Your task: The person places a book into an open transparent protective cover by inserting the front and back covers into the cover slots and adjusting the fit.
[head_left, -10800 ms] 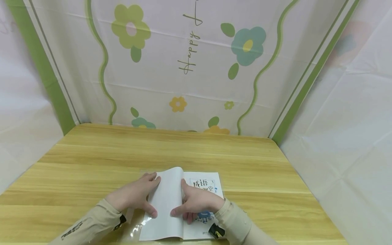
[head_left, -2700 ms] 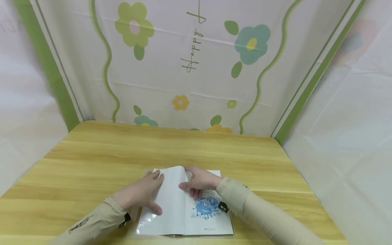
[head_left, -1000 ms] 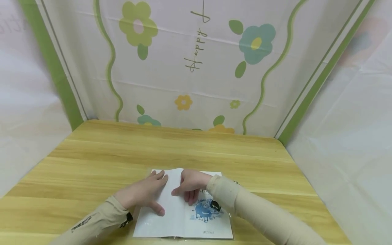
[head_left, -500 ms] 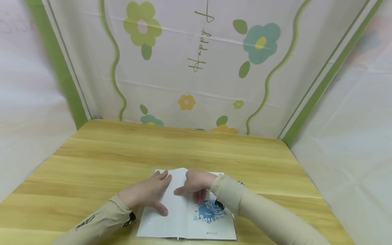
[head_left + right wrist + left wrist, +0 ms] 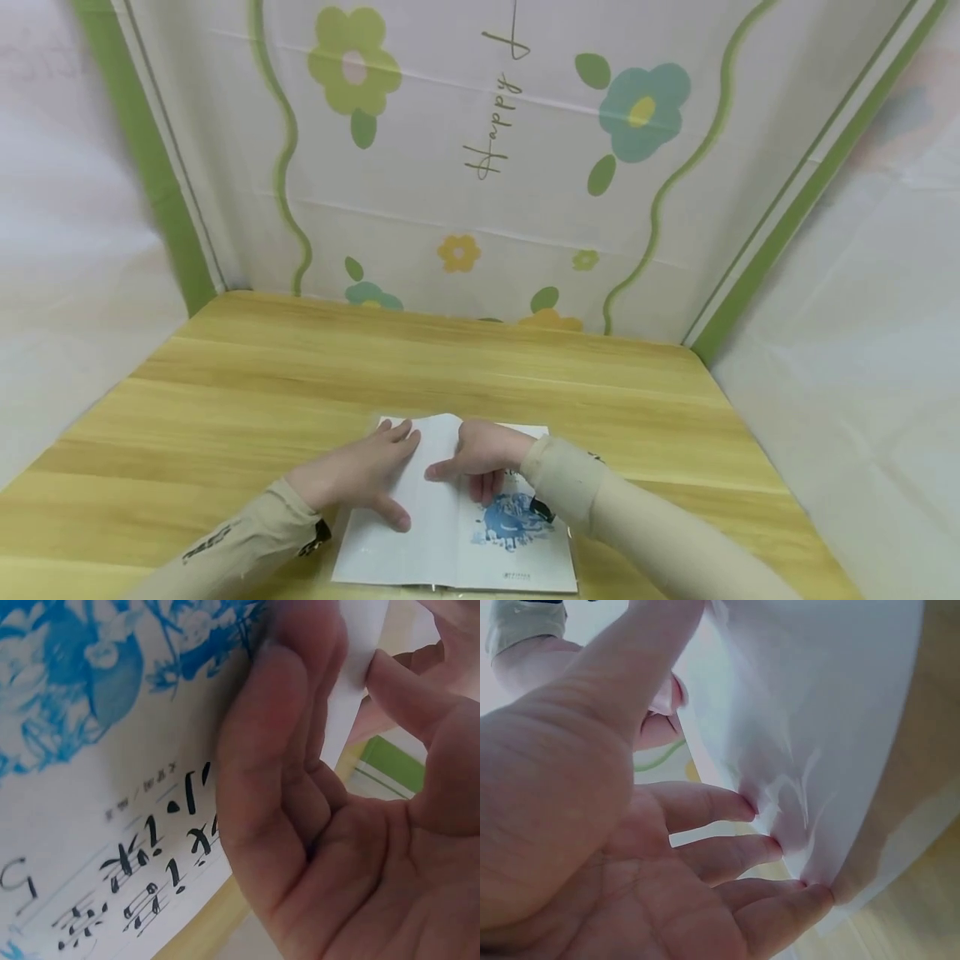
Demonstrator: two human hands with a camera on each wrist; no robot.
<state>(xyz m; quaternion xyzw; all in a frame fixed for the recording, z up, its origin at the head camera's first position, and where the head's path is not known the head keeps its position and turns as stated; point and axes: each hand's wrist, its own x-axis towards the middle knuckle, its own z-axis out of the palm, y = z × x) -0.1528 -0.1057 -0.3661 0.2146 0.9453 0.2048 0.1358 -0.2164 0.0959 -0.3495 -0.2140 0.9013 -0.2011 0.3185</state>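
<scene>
Hands (image 5: 360, 477) (image 5: 483, 454) partly hide the book (image 5: 438, 529); flowered cloth (image 5: 420, 167) backs the table (image 5: 450, 358).

- Left sleeve (image 5: 258, 525): beige, wrinkled
- On the left sleeve: black markings (image 5: 207, 543)
- Right of the left sleeve: beige right sleeve (image 5: 652, 529), black piece (image 5: 542, 510) at cuff

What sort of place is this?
It looks like a curtained-off desk space indoors, though whether in a home or elsewhere I can't tell. Pale flower-printed cloth hangs behind a wood-grain table, more pale sheeting closes both sides, and an open book lies on the tabletop.
</scene>
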